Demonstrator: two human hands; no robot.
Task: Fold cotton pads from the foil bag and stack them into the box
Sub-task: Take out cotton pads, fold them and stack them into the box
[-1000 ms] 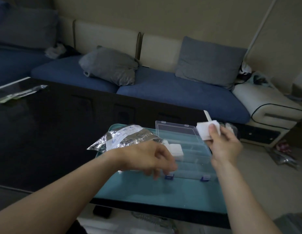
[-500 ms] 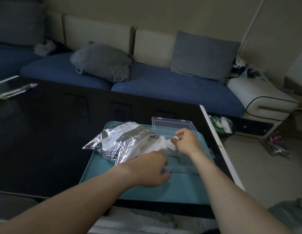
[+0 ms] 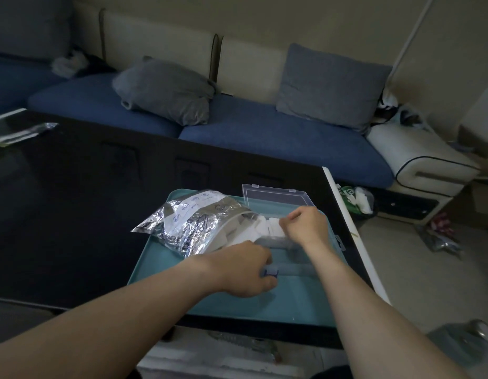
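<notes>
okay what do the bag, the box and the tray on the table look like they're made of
The bag looks like metallised foil film: silvery, crinkled, with sharp glints. The box seems to be clear rigid plastic: the teal shows through its raised lid. The tray looks like smooth teal plastic with a matte sheen, though coated metal can't be ruled out.

Black table (image 3: 73, 214) — teal tray (image 3: 237, 305), flat packet (image 3: 21, 132) on it.

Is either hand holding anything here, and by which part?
The right hand pinches a white cotton pad at its right edge, over the clear box. The left hand grips the box's front edge by the blue latch.
</notes>
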